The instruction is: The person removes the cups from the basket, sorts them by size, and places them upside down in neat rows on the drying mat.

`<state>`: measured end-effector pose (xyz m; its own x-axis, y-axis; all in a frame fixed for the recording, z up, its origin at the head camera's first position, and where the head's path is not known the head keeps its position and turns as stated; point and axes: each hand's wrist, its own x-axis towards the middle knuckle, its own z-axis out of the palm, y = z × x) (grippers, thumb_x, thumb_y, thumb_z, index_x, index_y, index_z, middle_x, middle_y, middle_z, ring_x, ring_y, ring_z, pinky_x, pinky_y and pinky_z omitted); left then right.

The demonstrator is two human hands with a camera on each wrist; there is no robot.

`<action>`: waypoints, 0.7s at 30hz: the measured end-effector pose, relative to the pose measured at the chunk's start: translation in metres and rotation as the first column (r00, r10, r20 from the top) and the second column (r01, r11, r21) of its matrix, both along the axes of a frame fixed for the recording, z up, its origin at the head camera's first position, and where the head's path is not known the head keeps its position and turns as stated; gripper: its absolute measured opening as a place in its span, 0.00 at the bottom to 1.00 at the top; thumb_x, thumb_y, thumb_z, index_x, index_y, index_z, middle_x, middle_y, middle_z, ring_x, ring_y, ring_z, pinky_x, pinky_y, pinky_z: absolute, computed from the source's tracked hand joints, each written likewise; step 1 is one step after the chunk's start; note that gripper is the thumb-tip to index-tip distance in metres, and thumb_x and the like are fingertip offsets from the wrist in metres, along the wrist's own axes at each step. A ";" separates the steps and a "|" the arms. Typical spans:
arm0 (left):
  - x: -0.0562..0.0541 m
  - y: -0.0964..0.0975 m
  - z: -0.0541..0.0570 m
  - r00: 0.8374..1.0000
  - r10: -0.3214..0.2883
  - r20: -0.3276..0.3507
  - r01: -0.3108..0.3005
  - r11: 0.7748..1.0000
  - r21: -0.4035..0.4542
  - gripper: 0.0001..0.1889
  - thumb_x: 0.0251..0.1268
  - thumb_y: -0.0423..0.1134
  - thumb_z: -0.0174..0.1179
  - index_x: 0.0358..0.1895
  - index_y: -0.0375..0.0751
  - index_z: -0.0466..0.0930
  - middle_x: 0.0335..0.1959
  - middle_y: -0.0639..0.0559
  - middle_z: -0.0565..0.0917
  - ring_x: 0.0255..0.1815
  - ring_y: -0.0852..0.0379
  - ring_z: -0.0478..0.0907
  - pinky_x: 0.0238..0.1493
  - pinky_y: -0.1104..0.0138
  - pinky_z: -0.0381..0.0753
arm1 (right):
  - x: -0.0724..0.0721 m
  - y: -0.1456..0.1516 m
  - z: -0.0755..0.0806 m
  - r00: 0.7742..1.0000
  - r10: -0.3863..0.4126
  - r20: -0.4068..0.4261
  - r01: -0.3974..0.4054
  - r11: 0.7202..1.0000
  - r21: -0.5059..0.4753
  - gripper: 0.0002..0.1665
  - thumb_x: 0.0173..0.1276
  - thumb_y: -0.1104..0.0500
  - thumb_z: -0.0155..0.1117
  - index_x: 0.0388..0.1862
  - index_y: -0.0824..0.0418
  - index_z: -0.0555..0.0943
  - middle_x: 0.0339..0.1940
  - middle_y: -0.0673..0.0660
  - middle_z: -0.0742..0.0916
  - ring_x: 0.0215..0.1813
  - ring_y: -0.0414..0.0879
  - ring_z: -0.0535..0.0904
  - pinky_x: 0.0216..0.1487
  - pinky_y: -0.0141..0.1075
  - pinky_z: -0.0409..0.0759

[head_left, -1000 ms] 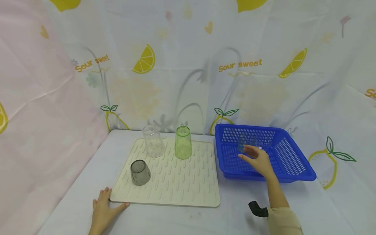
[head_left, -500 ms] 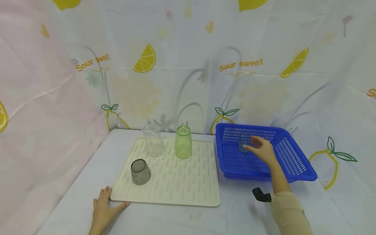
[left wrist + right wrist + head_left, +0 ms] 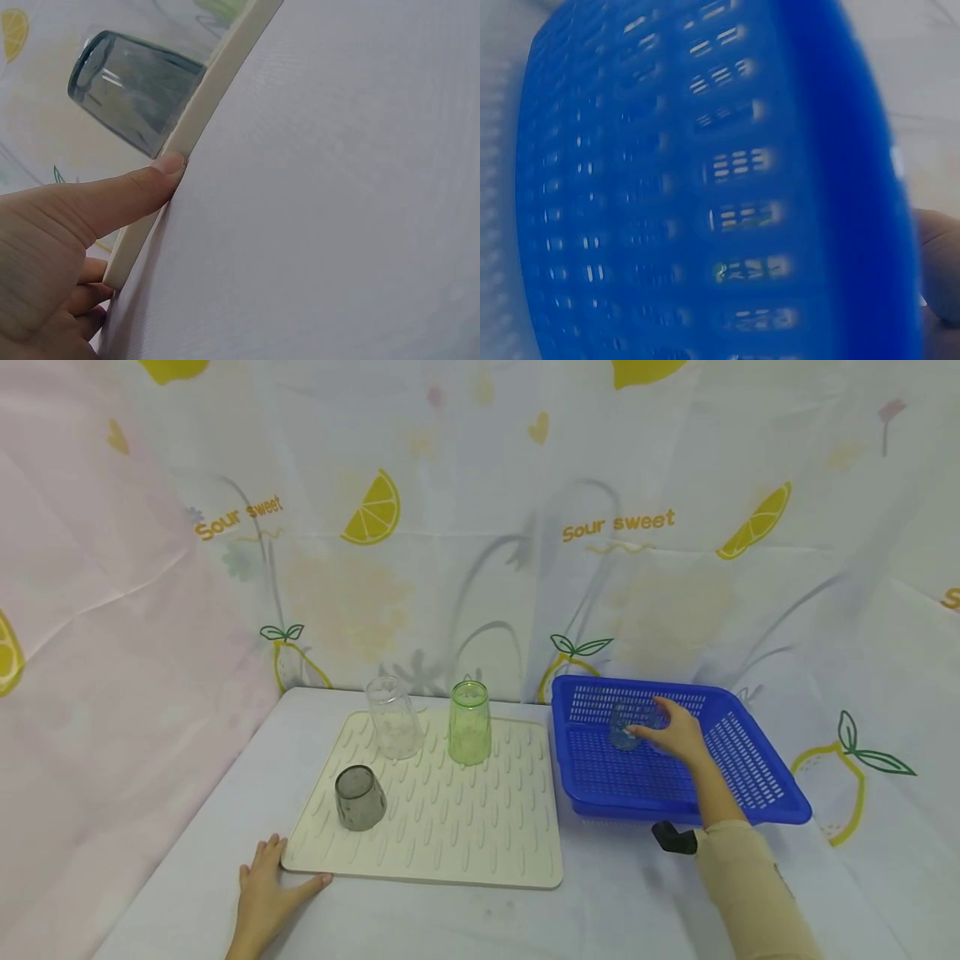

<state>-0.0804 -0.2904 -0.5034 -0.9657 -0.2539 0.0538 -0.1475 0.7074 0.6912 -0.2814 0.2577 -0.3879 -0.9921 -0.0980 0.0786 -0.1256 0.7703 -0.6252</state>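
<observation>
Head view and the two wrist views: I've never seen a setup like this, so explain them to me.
There's no machine, only a person's bare left hand and right hand. The head view comes from a camera worn on the head; each wrist view, from a camera on that wrist. On the white surface lies a cream mat bearing a grey glass, a clear glass and a green glass. Beside the mat is a blue basket with glassware inside. The left hand touches the mat's corner. The right hand is at the glassware; whether it grips any is unclear.
</observation>
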 end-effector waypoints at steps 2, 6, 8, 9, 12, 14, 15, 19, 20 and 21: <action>0.000 0.000 0.000 1.000 -0.001 0.009 0.001 1.000 0.001 0.51 0.44 0.48 0.73 0.62 0.14 0.55 0.65 0.15 0.50 0.68 0.21 0.39 0.65 0.32 0.26 | -0.002 0.001 0.001 1.000 0.000 0.007 0.000 1.000 0.031 0.48 0.62 0.51 0.65 0.69 0.78 0.54 0.67 0.79 0.62 0.67 0.74 0.56 0.64 0.65 0.62; 0.000 0.000 0.002 1.000 0.005 0.026 -0.005 1.000 -0.001 0.51 0.44 0.47 0.73 0.63 0.14 0.55 0.65 0.15 0.50 0.69 0.22 0.39 0.65 0.33 0.27 | -0.008 0.002 0.001 1.000 0.011 0.025 -0.013 0.997 0.074 0.48 0.61 0.53 0.66 0.67 0.80 0.54 0.66 0.80 0.61 0.67 0.75 0.55 0.65 0.65 0.60; 0.000 0.000 0.002 0.999 0.009 0.034 -0.009 1.000 -0.001 0.51 0.45 0.47 0.73 0.63 0.15 0.55 0.66 0.16 0.50 0.69 0.22 0.39 0.66 0.33 0.27 | -0.011 0.002 0.000 0.999 0.023 0.033 -0.026 0.995 0.099 0.48 0.61 0.53 0.66 0.67 0.81 0.55 0.66 0.81 0.62 0.66 0.75 0.55 0.64 0.65 0.60; 0.000 0.000 0.002 0.999 0.010 0.035 -0.010 1.000 -0.002 0.51 0.45 0.47 0.73 0.63 0.15 0.55 0.66 0.16 0.50 0.69 0.23 0.39 0.66 0.33 0.27 | -0.013 0.002 -0.001 0.999 0.029 0.037 -0.033 0.993 0.115 0.48 0.60 0.53 0.67 0.67 0.81 0.56 0.65 0.81 0.62 0.66 0.75 0.56 0.64 0.65 0.60; 0.001 0.000 0.002 0.999 0.009 0.043 -0.009 1.000 0.003 0.51 0.46 0.47 0.72 0.63 0.15 0.54 0.66 0.16 0.49 0.70 0.23 0.38 0.66 0.34 0.27 | -0.017 0.002 -0.006 0.998 0.045 0.054 -0.053 0.986 0.158 0.47 0.60 0.53 0.67 0.66 0.81 0.57 0.65 0.81 0.63 0.66 0.76 0.57 0.64 0.66 0.59; 0.001 0.000 0.002 0.999 0.009 0.042 -0.009 1.000 0.004 0.51 0.46 0.48 0.72 0.63 0.15 0.54 0.66 0.16 0.50 0.69 0.23 0.39 0.66 0.34 0.27 | -0.019 0.001 -0.010 0.997 0.053 0.058 -0.062 0.983 0.172 0.48 0.60 0.53 0.67 0.66 0.81 0.56 0.65 0.82 0.63 0.65 0.76 0.57 0.64 0.67 0.59; 0.001 0.000 0.002 0.999 0.008 0.038 -0.008 1.000 0.002 0.51 0.45 0.48 0.72 0.63 0.14 0.54 0.66 0.15 0.50 0.69 0.23 0.39 0.66 0.33 0.28 | -0.020 0.001 -0.011 0.997 0.053 0.059 -0.062 0.983 0.171 0.48 0.59 0.54 0.67 0.66 0.81 0.56 0.65 0.82 0.63 0.65 0.76 0.57 0.64 0.67 0.59; 0.000 0.001 0.003 0.999 0.003 0.048 -0.003 1.000 0.000 0.50 0.46 0.48 0.72 0.63 0.15 0.55 0.66 0.16 0.49 0.69 0.23 0.39 0.66 0.33 0.28 | -0.022 0.000 -0.018 0.998 0.036 0.052 -0.044 0.987 0.156 0.48 0.59 0.55 0.68 0.67 0.80 0.55 0.65 0.82 0.62 0.66 0.76 0.55 0.64 0.66 0.59; 0.000 0.001 0.003 0.999 0.001 0.051 -0.001 1.000 0.000 0.50 0.46 0.48 0.72 0.63 0.15 0.55 0.66 0.16 0.49 0.69 0.23 0.39 0.66 0.33 0.28 | -0.022 0.000 -0.020 0.998 0.029 0.050 -0.037 0.987 0.155 0.48 0.59 0.56 0.67 0.67 0.80 0.56 0.65 0.82 0.62 0.66 0.76 0.55 0.64 0.66 0.59; 0.000 0.001 0.004 0.999 -0.001 0.054 0.001 1.000 -0.001 0.50 0.46 0.48 0.72 0.63 0.15 0.54 0.66 0.16 0.49 0.69 0.23 0.39 0.66 0.33 0.28 | -0.022 0.000 -0.022 0.998 0.023 0.050 -0.031 0.987 0.159 0.47 0.59 0.56 0.67 0.67 0.80 0.56 0.65 0.82 0.62 0.66 0.76 0.55 0.64 0.66 0.59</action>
<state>-0.0803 -0.2891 -0.4992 -0.9674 -0.2534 0.0023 -0.1839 0.7084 0.6814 -0.3032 0.2579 -0.4096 -0.9911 -0.1325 0.0121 -0.1207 0.8575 -0.5002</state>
